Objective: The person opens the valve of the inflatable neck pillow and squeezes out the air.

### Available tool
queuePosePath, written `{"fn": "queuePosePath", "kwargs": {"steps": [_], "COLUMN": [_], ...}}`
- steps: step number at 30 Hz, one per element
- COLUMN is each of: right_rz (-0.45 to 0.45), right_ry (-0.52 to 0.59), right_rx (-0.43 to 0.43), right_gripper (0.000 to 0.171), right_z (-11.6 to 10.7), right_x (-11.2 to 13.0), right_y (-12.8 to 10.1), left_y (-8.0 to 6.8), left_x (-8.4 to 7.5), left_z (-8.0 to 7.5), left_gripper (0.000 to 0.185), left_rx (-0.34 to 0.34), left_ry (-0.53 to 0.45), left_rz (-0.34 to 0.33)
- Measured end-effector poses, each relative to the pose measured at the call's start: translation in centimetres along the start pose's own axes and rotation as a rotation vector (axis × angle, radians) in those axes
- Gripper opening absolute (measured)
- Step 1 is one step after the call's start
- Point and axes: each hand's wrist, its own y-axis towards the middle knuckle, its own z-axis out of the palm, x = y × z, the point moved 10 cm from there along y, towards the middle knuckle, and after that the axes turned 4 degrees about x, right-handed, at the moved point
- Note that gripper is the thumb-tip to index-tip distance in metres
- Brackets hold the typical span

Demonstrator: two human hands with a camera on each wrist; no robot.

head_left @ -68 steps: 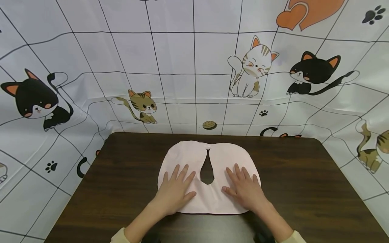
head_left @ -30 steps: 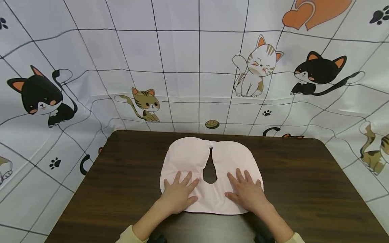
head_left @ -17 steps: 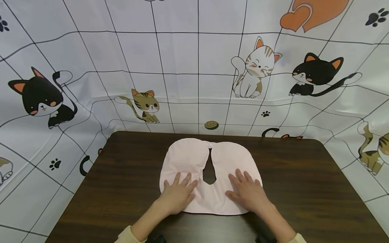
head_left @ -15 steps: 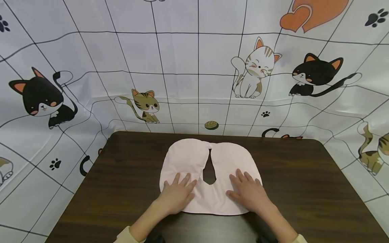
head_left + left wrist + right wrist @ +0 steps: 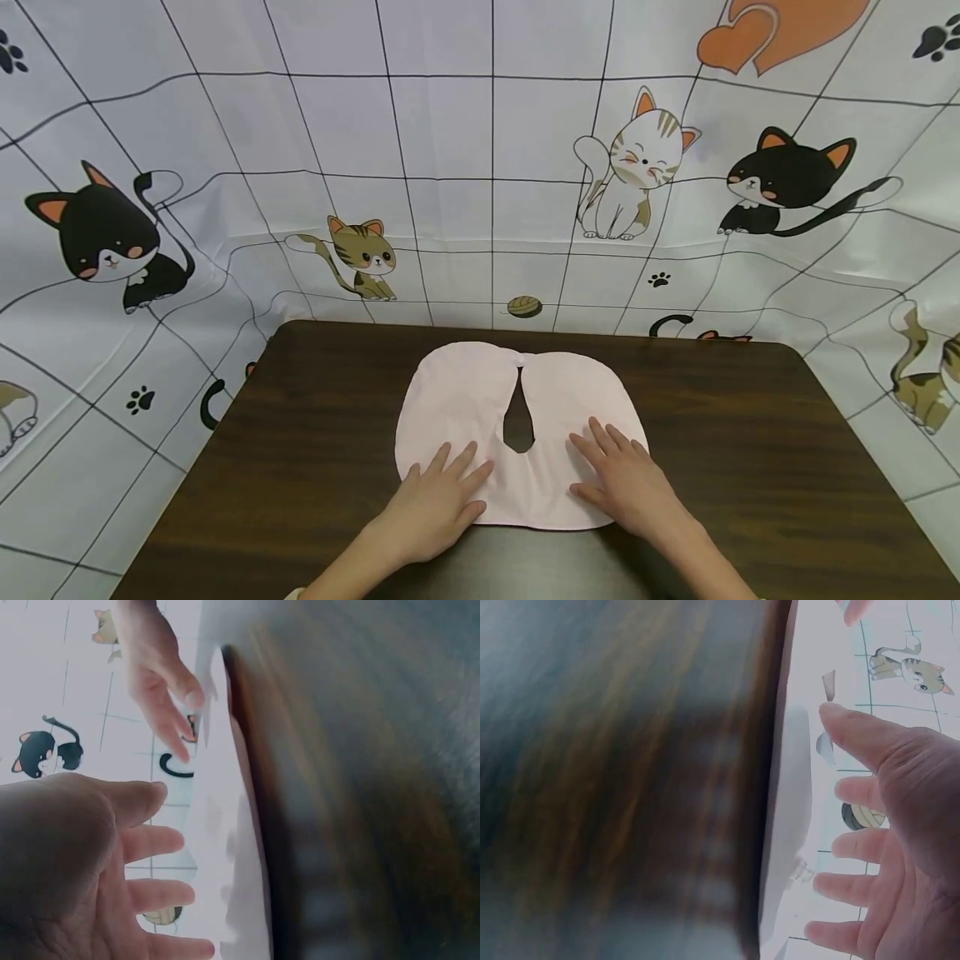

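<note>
A pale pink cloth bib lies flat on the dark wooden table, its teardrop neck opening in the middle and its two ends meeting at the far side. Over its near left part is my left hand, fingers spread. My right hand is over the near right part, also with fingers extended. The left wrist view shows the left palm just above the cloth, holding nothing. In the right wrist view, the right palm likewise stands off the cloth with straight fingers.
A white curtain printed with cats and grid lines hangs behind and around the table. The table's near edge is out of the head view.
Both hands lay on the bib earlier. Now the left hand has drawn back toward me, and the right has shifted slightly right; both have lifted off. The bib has hardly moved.
</note>
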Motion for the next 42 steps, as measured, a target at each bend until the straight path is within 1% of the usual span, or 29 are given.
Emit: {"fn": "queuePosePath", "kwargs": {"steps": [3, 10, 15, 22, 30, 36, 40, 42], "right_rz": [-0.01, 0.003, 0.022, 0.043, 0.056, 0.056, 0.029, 0.01], "right_ry": [0.011, 0.071, 0.085, 0.119, 0.141, 0.161, 0.139, 0.119], "right_rx": [0.012, 0.094, 0.126, 0.152, 0.158, 0.168, 0.128, 0.092], "right_gripper": [0.064, 0.064, 0.064, 0.065, 0.065, 0.065, 0.06, 0.057], "right_z": [0.4, 1.4, 1.3, 1.3, 2.0, 2.0, 1.1, 0.5], "right_x": [-0.2, -0.5, -0.8, -0.9, -1.1, -1.0, -0.8, -0.7], "right_y": [-0.1, -0.3, -0.3, -0.3, -0.2, -0.3, -0.4, -0.5], "left_y": [0.0, 0.2, 0.4, 0.6, 0.3, 0.1, 0.1, 0.1], "left_x": [-0.2, -0.2, -0.1, 0.1, 0.1, -0.1, 0.0, -0.1], "left_z": [0.5, 1.7, 1.8, 2.0, 2.4, 2.3, 2.2, 1.8], "left_gripper": [0.047, 0.044, 0.042, 0.044, 0.052, 0.054, 0.05, 0.046], "left_rx": [0.008, 0.062, 0.05, 0.044, 0.049, 0.054, 0.054, 0.032], "left_ry": [0.02, 0.03, 0.036, 0.031, 0.073, 0.072, 0.076, 0.082], "left_rz": [0.009, -0.003, -0.006, -0.006, 0.004, 0.019, 0.034, 0.048]}}
